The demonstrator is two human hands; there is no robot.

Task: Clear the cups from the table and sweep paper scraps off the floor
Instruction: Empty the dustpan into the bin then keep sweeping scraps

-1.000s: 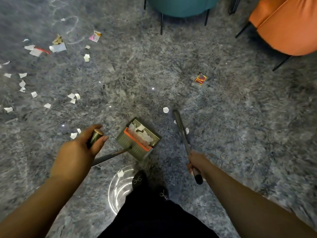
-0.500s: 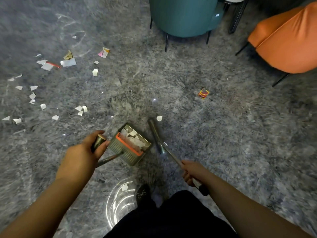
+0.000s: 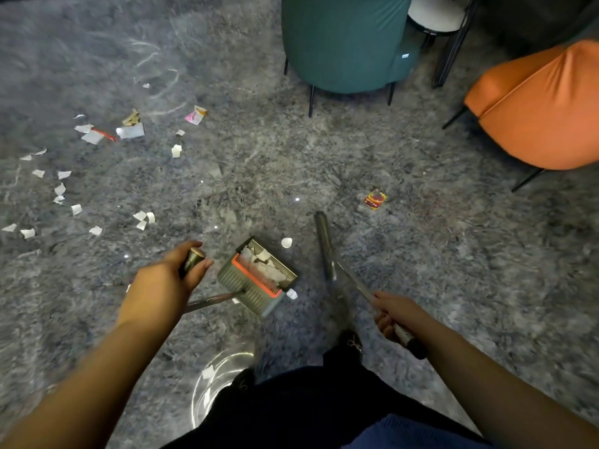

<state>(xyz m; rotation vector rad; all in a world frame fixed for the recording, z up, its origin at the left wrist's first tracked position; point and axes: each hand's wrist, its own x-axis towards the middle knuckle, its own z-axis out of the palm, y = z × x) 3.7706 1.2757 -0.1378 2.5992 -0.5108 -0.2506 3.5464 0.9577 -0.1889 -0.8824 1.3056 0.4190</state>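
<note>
Your left hand (image 3: 162, 286) grips the dustpan (image 3: 257, 276) handle, right hand (image 3: 393, 314) grips the broom (image 3: 325, 246). Keep the pan's lip flat on the floor and flick that round scrap (image 3: 286, 242) in.

Open floor (image 3: 259, 163) ahead; teal chair (image 3: 343, 43), orange chair (image 3: 544, 108) block far side.

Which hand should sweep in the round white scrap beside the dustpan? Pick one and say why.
Right. The right hand grips the broom, whose head lies just right of the white scrap. The left hand grips the dustpan handle, so it should probably only steady the pan.
</note>
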